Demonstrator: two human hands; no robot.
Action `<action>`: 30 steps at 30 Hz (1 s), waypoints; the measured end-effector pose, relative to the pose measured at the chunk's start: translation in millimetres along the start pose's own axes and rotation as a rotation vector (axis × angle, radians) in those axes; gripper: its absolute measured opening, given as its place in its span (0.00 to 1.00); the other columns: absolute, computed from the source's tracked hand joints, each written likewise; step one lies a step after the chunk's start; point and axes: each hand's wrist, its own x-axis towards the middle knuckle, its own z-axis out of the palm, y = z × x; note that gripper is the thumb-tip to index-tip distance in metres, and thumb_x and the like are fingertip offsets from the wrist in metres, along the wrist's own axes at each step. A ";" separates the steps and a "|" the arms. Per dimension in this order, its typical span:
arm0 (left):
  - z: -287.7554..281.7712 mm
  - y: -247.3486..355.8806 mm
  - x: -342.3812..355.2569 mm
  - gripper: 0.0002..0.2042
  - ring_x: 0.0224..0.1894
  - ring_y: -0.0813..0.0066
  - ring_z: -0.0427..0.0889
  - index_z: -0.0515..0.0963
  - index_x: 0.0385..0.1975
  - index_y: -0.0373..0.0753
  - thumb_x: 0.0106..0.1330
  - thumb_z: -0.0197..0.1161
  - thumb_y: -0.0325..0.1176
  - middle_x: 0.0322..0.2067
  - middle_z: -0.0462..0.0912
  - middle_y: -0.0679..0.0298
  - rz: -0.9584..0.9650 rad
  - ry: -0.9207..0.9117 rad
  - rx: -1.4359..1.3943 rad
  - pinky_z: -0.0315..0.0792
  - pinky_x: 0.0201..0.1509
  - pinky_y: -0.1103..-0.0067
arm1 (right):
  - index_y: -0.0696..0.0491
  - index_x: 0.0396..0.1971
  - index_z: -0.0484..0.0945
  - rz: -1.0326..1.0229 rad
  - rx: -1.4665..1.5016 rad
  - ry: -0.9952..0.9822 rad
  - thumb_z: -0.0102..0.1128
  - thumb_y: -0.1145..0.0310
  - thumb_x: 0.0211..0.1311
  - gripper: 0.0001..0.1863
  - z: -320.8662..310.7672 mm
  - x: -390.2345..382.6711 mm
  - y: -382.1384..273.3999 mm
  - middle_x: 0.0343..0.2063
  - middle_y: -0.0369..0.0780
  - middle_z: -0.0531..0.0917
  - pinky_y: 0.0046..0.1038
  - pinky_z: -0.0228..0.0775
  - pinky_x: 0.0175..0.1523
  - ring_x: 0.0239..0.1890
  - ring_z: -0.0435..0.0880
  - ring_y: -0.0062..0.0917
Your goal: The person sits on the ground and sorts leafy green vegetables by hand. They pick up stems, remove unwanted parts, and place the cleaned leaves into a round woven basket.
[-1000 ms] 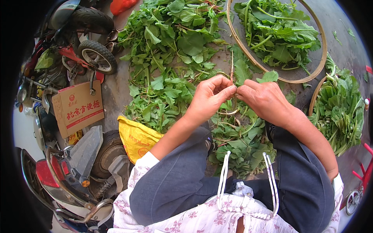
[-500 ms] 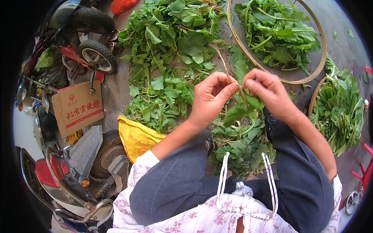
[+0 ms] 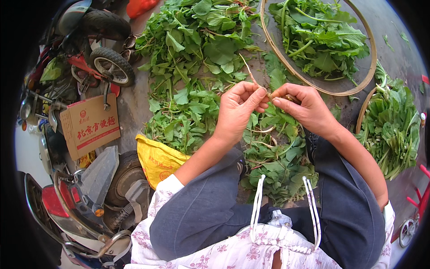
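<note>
Close together above the greens, my left hand [image 3: 239,107] and my right hand [image 3: 307,107] are both closed in a pinch. From my left hand's fingers a thin, pale brownish plant root [image 3: 249,71] sticks up and away from me. My right hand's fingertips meet the root's thicker end beside my left thumb; a bit of brown stem shows in its fingers. Below the hands, between my legs, lies a heap of leafy greens [image 3: 282,163] with pale roots showing. A larger pile of leafy greens [image 3: 192,45] spreads ahead and to the left.
A round wooden-rimmed tray [image 3: 374,67] with large leaves stands at far right. Behind my right knee is another basket of greens [image 3: 389,130]. On the left are a yellow bag [image 3: 156,159], a cardboard box [image 3: 89,125], a small bicycle wheel [image 3: 112,66] and a parked motor scooter [image 3: 89,197].
My right hand has come down and in against my left fingertips. The green leaf that hung below the hands no longer shows there. The root in my left hand has shifted slightly left.
</note>
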 end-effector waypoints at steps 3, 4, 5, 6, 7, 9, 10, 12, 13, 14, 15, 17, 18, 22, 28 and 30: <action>0.6 -1.3 0.6 0.06 0.32 0.83 0.79 0.77 0.38 0.36 0.69 0.61 0.32 0.31 0.82 0.67 -0.008 -0.032 0.018 0.74 0.37 0.85 | 0.59 0.34 0.80 -0.011 -0.084 0.009 0.61 0.69 0.64 0.07 -1.0 -1.5 -2.3 0.17 0.28 0.69 0.20 0.53 0.24 0.21 0.61 0.10; -0.6 -2.8 1.2 0.06 0.32 0.83 0.79 0.77 0.39 0.36 0.69 0.61 0.32 0.31 0.82 0.67 -0.007 -0.054 0.028 0.74 0.37 0.85 | 0.59 0.33 0.79 -0.028 -0.078 0.000 0.61 0.69 0.64 0.07 -0.5 -2.1 -3.8 0.17 0.30 0.70 0.21 0.54 0.24 0.20 0.62 0.11; -2.0 -4.0 1.8 0.07 0.32 0.83 0.79 0.77 0.39 0.37 0.70 0.60 0.33 0.31 0.82 0.67 -0.006 -0.075 0.039 0.73 0.37 0.86 | 0.59 0.33 0.79 -0.044 -0.073 -0.008 0.61 0.69 0.63 0.07 0.3 -3.0 -5.5 0.17 0.31 0.71 0.21 0.56 0.25 0.20 0.63 0.12; -3.6 -4.4 2.1 0.07 0.32 0.84 0.79 0.77 0.39 0.37 0.70 0.60 0.34 0.32 0.82 0.68 -0.059 -0.112 0.000 0.73 0.37 0.86 | 0.59 0.32 0.78 -0.061 -0.067 -0.017 0.61 0.70 0.63 0.07 0.7 -3.3 -7.1 0.17 0.33 0.72 0.22 0.57 0.25 0.20 0.64 0.13; -5.2 -5.6 3.1 0.07 0.32 0.84 0.78 0.76 0.40 0.37 0.71 0.59 0.34 0.32 0.81 0.68 -0.113 -0.153 -0.041 0.73 0.37 0.86 | 0.59 0.32 0.78 -0.112 -0.094 -0.039 0.61 0.70 0.63 0.07 -0.5 -3.4 -7.8 0.17 0.34 0.73 0.23 0.58 0.25 0.21 0.65 0.14; -8.5 -5.7 4.7 0.08 0.32 0.85 0.77 0.76 0.41 0.38 0.71 0.58 0.36 0.32 0.80 0.69 -0.292 -0.239 -0.181 0.73 0.37 0.85 | 0.59 0.31 0.77 -0.214 -0.149 -0.084 0.61 0.70 0.62 0.07 -3.5 -3.7 -8.0 0.19 0.37 0.76 0.24 0.61 0.27 0.21 0.68 0.16; -10.7 -4.3 4.8 0.08 0.32 0.85 0.77 0.76 0.41 0.39 0.72 0.57 0.36 0.32 0.80 0.70 -0.415 -0.284 -0.280 0.73 0.37 0.85 | 0.59 0.32 0.77 -0.249 -0.143 -0.100 0.61 0.70 0.62 0.07 -3.9 -4.1 -6.0 0.20 0.38 0.76 0.24 0.62 0.27 0.22 0.70 0.17; -11.6 -6.3 4.2 0.08 0.32 0.86 0.76 0.75 0.41 0.39 0.72 0.56 0.37 0.32 0.79 0.70 -0.538 -0.338 -0.406 0.72 0.37 0.85 | 0.59 0.33 0.76 -0.319 -0.131 -0.133 0.62 0.70 0.61 0.07 -4.7 -5.3 1.0 0.22 0.40 0.78 0.24 0.63 0.28 0.23 0.73 0.19; -11.2 -10.4 2.3 0.08 0.32 0.86 0.76 0.75 0.41 0.39 0.73 0.56 0.37 0.32 0.79 0.71 -0.534 -0.345 -0.434 0.72 0.36 0.86 | 0.58 0.33 0.76 -0.338 -0.155 -0.135 0.61 0.70 0.62 0.07 -5.5 -5.1 3.2 0.22 0.39 0.78 0.23 0.64 0.28 0.23 0.73 0.17; -10.5 -13.2 0.6 0.08 0.32 0.86 0.76 0.75 0.41 0.40 0.73 0.56 0.38 0.32 0.79 0.71 -0.531 -0.354 -0.461 0.72 0.36 0.86 | 0.58 0.33 0.76 -0.356 -0.180 -0.137 0.61 0.70 0.63 0.07 -6.9 -4.5 5.3 0.22 0.37 0.78 0.23 0.64 0.29 0.24 0.73 0.16; -10.1 -14.4 -0.6 0.08 0.32 0.84 0.76 0.74 0.41 0.39 0.73 0.55 0.36 0.33 0.79 0.69 -0.515 -0.293 -0.445 0.73 0.37 0.86 | 0.58 0.33 0.76 -0.373 -0.204 -0.137 0.61 0.70 0.63 0.07 -8.2 -4.4 6.1 0.22 0.36 0.78 0.22 0.64 0.29 0.24 0.74 0.15; -19.6 -21.8 7.1 0.08 0.32 0.82 0.77 0.74 0.40 0.38 0.73 0.54 0.35 0.33 0.79 0.67 -0.383 -0.149 -0.438 0.74 0.38 0.85 | 0.57 0.33 0.77 -0.182 0.069 -0.180 0.60 0.69 0.65 0.07 -12.7 -5.6 4.0 0.23 0.33 0.77 0.19 0.64 0.30 0.25 0.73 0.12; -27.4 -26.1 14.0 0.07 0.32 0.81 0.77 0.74 0.40 0.38 0.73 0.54 0.35 0.33 0.79 0.66 -0.318 -0.079 -0.433 0.75 0.39 0.84 | 0.57 0.33 0.77 -0.085 0.205 -0.198 0.60 0.69 0.66 0.07 -16.9 -6.9 0.9 0.24 0.31 0.77 0.18 0.64 0.30 0.26 0.72 0.11; -65.0 -28.3 11.7 0.06 0.32 0.80 0.77 0.73 0.37 0.39 0.72 0.56 0.34 0.31 0.78 0.66 -0.129 0.174 -0.295 0.73 0.36 0.82 | 0.54 0.35 0.79 -0.203 0.223 0.072 0.57 0.66 0.68 0.08 -49.5 -4.5 -27.4 0.28 0.27 0.77 0.15 0.64 0.39 0.32 0.72 0.09; -47.2 -68.0 -24.1 0.09 0.36 0.80 0.79 0.80 0.38 0.37 0.68 0.62 0.36 0.32 0.82 0.68 -0.425 -0.560 0.414 0.74 0.45 0.79 | 0.53 0.49 0.81 -0.599 -0.332 0.752 0.55 0.63 0.71 0.14 -106.5 2.1 -58.2 0.37 0.31 0.81 0.16 0.68 0.43 0.37 0.74 0.10; -52.8 -94.5 -35.7 0.18 0.38 0.69 0.82 0.77 0.53 0.37 0.66 0.63 0.37 0.38 0.83 0.59 -0.220 -0.825 0.640 0.76 0.47 0.72 | 0.55 0.49 0.81 -0.805 -0.553 0.895 0.55 0.65 0.71 0.14 -116.3 14.8 -67.0 0.39 0.31 0.82 0.18 0.70 0.41 0.36 0.75 0.11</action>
